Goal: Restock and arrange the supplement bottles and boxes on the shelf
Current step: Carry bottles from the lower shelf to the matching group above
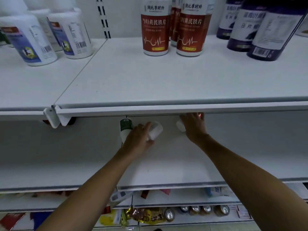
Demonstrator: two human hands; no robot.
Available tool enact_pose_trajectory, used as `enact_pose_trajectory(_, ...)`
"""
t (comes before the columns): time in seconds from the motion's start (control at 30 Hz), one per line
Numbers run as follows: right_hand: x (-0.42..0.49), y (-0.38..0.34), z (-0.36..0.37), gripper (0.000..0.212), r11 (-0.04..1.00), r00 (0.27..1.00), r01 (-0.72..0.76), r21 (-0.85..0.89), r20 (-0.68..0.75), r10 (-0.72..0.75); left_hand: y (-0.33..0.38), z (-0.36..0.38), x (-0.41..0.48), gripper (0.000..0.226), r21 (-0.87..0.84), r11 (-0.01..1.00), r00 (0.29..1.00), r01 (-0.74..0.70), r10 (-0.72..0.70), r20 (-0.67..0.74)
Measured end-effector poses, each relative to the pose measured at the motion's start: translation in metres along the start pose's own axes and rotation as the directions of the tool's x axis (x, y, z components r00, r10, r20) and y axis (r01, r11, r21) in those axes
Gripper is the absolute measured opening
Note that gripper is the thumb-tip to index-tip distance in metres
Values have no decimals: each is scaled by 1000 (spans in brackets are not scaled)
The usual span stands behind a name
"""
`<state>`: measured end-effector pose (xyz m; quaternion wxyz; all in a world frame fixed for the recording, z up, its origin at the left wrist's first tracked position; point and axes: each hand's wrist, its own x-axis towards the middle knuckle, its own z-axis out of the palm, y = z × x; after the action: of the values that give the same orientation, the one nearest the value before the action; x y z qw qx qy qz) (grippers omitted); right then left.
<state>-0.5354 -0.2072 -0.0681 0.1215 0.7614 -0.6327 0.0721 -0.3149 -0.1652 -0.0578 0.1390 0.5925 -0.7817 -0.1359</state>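
Both my arms reach deep into the middle shelf point(166, 172), under the upper shelf point(150, 84). My left hand point(140, 139) grips a white bottle point(155, 130) lying tilted. Just left of it stands a white bottle with a green label point(125, 129). My right hand point(194, 125) curls round another white bottle point(180, 126), mostly hidden, with its fingertips under the upper shelf's edge. On the upper shelf stand red-labelled bottles point(155, 29), blue-and-white bottles point(30, 40) at the left and purple-labelled bottles point(263, 30) at the right.
The upper shelf's front rail point(166, 108) hangs low over my hands. A loose price-tag holder point(51, 117) juts from its left joint. Lower shelves hold packets, cans point(170, 215) and boxes. Wide bare shelf surface lies left and right of my arms.
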Motion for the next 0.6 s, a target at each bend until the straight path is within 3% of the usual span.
enact_pose_trajectory(0.1, -5, -2, -7, 62, 999, 992, 1, -38, 123, 3, 4, -5, -6, 61, -158, 987, 999, 25, -29, -21)
enact_pose_trajectory(0.2, -23, -6, -18, 65, 999, 981, -37, 21, 193, 32, 16, -18, -17, 59, -386, 910, 983, 151, -181, -40)
enact_pose_trajectory(0.37, -59, -17, -54, 62, 919, 938, -237, 314, 321, 132, 37, -40, -55, 51, -499, 820, 945, 278, -327, -12)
enact_pose_trajectory(0.4, -69, -20, -66, 62, 826, 919, -338, 452, 347, 186, 42, -44, -68, 52, -508, 812, 939, 285, -344, -24)
enact_pose_trajectory(0.5, -104, -25, -105, 52, 319, 844, -531, 785, 456, 282, 59, -52, -113, 53, -549, 797, 923, 253, -370, -111)
enact_pose_trajectory(0.6, -145, -21, -136, 33, -37, 816, -569, 822, 569, 105, 79, -59, -160, 54, -617, 755, 917, 223, -377, -129)
